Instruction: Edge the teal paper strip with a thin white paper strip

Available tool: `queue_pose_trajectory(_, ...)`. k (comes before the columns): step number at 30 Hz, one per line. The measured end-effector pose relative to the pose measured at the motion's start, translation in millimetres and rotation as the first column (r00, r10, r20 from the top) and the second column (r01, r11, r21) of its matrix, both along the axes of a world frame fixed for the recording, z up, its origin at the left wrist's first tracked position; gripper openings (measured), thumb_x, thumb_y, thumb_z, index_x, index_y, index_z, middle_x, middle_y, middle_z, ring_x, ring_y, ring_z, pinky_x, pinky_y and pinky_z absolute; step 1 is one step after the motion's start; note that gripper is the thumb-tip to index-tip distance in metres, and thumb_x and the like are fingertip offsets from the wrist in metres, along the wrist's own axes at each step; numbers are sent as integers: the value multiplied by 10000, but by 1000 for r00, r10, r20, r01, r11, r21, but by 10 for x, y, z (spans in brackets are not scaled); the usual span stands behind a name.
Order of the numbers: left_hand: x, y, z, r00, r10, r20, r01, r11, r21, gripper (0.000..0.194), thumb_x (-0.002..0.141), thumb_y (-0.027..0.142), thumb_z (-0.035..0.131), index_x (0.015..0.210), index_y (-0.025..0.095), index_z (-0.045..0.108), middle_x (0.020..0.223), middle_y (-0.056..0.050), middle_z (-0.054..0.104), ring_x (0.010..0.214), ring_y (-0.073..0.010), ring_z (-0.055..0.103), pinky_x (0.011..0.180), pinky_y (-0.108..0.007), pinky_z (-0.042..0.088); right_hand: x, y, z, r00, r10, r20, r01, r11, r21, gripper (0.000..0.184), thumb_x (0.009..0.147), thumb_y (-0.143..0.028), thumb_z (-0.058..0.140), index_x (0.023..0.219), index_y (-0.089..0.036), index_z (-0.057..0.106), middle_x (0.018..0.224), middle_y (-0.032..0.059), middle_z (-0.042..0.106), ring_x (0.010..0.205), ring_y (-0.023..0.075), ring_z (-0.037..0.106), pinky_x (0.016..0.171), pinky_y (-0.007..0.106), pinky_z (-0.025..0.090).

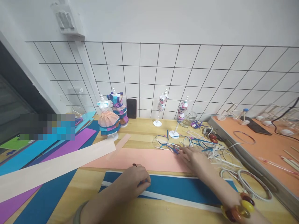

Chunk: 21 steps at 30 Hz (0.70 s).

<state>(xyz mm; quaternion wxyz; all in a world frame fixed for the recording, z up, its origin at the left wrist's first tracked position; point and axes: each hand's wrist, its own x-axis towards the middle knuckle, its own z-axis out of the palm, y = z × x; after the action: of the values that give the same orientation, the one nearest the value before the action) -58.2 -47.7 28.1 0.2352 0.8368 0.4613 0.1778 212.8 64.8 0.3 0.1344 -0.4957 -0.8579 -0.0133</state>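
My left hand (138, 179), fingers curled in, rests over a blue sheet strip (173, 188) with white edging; a small dark tip shows by its knuckles, and I cannot make out what it holds. Just beyond lies a salmon-pink strip (144, 158). My right hand (195, 158) reaches over the pink strip's right end. Its fingers are partly stretched out, their tips at a tangle of blue and white cords (167, 144). Whether they touch a cord is unclear.
Two dressed miniature dress forms (108, 119) stand at back left by a phone (132, 108). Two slimmer forms (163, 104) stand further right, near a glass bowl (188, 119). Long coloured sheets (58, 163) cover the left. Coiled cords (254, 185) lie beside a raised orange surface (261, 149).
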Motion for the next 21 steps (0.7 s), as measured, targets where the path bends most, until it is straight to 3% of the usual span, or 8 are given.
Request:
queue_pose_trajectory(7, 64, 120, -105, 997, -50, 51, 51, 999, -10, 131, 757, 95, 476, 682, 174, 550, 672, 23, 583, 664, -98, 486, 667, -217, 350, -217, 257, 6, 999, -30, 40, 31, 999, -30, 258, 851, -220, 421, 827, -192, 677, 771, 86, 669, 768, 216, 610, 659, 275, 388)
queue_pose_trajectory(16, 48, 327, -45, 970, 159, 186, -104, 956, -276, 157, 788, 224, 463, 775, 176, 612, 744, 1, 596, 656, -104, 534, 577, -196, 390, -7, 474, 242, 997, -73, 3, 73, 989, -127, 298, 833, -219, 383, 747, -200, 667, 780, 53, 675, 732, 190, 604, 598, 245, 362)
queue_pose_trajectory(19, 89, 395, -41, 973, 164, 162, -118, 958, -263, 174, 798, 232, 452, 793, 178, 617, 791, -9, 599, 687, -116, 548, 595, -211, 406, -67, 458, 235, 999, -46, -8, 44, 987, -155, 298, 844, -243, 386, 751, -214, 667, 801, 39, 671, 738, 175, 605, 612, 237, 370)
queue_pose_trajectory(21, 119, 443, -45, 980, 177, 92, -158, 971, -180, 176, 800, 220, 457, 826, 180, 626, 835, -23, 601, 755, -138, 554, 673, -247, 418, -144, 443, 188, 999, -32, -9, 30, 985, -170, 269, 847, -302, 421, 821, -215, 673, 855, 49, 665, 755, 176, 609, 625, 239, 384)
